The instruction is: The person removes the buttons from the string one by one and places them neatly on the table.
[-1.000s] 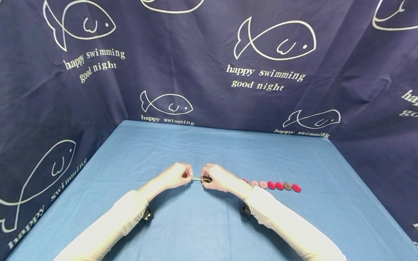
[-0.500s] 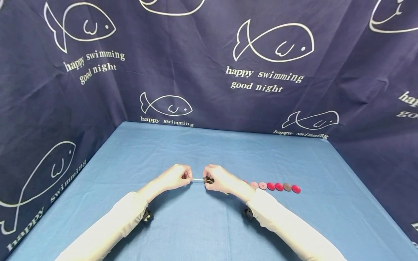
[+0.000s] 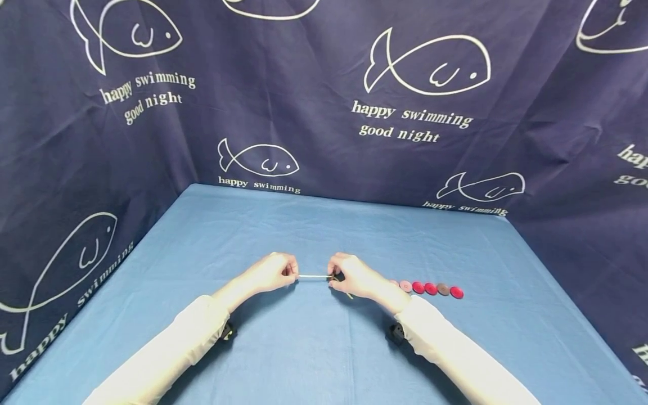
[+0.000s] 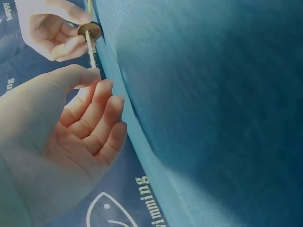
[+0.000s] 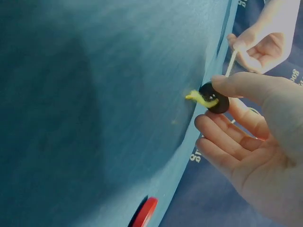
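A pale cord (image 3: pixel 314 276) runs nearly straight between my two hands above the blue cloth. The thumb and fingertips of my left hand (image 3: pixel 275 271) pinch it at one end. My right hand (image 3: pixel 354 275) holds a dark brown button (image 4: pixel 90 30) by its rim, between thumb and fingers. The cord passes through the button, as the left wrist view shows. On the other face, in the right wrist view, a short yellow cord end (image 5: pixel 203 100) sticks out toward the cloth. Part of the button is hidden by my right fingers in the head view.
A row of loose buttons lies right of my right hand: a pink button (image 3: pixel 406 286), red ones such as the red button (image 3: pixel 457 292), and a brown button (image 3: pixel 442 289). My right forearm covers the row's left end. A dark fish-print curtain (image 3: pixel 324 101) surrounds the table.
My right hand has moved to the right with the brown button, and the stretch of cord between the hands has grown longer. My left hand has stayed almost in place.
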A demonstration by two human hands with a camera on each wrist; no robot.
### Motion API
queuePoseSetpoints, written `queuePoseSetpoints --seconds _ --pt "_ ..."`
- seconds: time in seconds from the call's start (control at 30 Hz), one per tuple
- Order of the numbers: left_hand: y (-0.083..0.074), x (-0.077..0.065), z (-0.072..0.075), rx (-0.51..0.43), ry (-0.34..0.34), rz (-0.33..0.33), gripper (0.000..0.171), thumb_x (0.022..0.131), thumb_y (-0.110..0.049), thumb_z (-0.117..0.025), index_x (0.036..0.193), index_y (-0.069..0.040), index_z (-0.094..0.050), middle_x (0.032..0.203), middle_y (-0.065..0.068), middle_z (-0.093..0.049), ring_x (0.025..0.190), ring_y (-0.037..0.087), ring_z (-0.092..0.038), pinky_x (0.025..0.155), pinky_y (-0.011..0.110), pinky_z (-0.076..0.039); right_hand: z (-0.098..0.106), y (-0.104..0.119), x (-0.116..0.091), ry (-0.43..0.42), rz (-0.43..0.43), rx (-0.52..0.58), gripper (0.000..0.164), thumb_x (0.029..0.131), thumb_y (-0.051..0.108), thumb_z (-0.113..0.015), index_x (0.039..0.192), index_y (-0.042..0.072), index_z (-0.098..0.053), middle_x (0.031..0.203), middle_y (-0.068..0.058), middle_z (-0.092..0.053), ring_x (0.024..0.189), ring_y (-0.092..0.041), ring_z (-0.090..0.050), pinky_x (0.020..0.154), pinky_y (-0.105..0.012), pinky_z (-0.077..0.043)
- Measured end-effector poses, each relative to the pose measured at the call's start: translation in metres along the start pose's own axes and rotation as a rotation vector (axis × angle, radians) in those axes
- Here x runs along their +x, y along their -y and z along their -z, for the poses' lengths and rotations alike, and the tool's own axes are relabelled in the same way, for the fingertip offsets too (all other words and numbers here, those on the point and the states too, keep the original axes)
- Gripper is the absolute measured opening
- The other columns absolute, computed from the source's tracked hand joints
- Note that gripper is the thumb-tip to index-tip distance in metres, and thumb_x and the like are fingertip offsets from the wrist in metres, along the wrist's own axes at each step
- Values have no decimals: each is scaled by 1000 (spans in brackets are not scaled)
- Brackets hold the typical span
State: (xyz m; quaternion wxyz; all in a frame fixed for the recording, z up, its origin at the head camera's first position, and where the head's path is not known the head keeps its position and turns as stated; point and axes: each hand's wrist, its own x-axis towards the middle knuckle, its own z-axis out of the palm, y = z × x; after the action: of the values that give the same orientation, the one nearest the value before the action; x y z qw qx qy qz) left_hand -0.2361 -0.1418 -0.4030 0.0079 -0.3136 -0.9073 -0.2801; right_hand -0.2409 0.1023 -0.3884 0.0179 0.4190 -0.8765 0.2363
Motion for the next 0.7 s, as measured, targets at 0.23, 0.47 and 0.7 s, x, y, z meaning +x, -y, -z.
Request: queuePoseSetpoints --seconds 0.23,0.47,0.7 --pt "-3 1 1 15 -5 -8 8 80 -7 -64 75 -13 -60 65 -7 -58 59 1 -47 58 17 -41 5 -4 -10 -15 15 14 17 76 6 -72 89 4 -61 86 -7 -60 79 -20 -61 72 -28 -50" --pt "0 2 3 32 -5 -24 8 80 -8 -63 75 -13 -60 64 -8 -57 59 0 -47 58 17 -41 11 -6 -16 22 -25 -8 22 80 7 -68 100 0 -64 93 -11 -60 84 -23 -62 74 -30 -51" --pt "1 2 0 43 -6 -16 8 79 -8 -63 74 -14 -60 64 -8 -56 59 1 -47 58 17 -41 12 -7 -20 4 -11 -31 25 79 7 -68 103 -2 -64 92 -11 -61 83 -23 -62 74 -31 -51"
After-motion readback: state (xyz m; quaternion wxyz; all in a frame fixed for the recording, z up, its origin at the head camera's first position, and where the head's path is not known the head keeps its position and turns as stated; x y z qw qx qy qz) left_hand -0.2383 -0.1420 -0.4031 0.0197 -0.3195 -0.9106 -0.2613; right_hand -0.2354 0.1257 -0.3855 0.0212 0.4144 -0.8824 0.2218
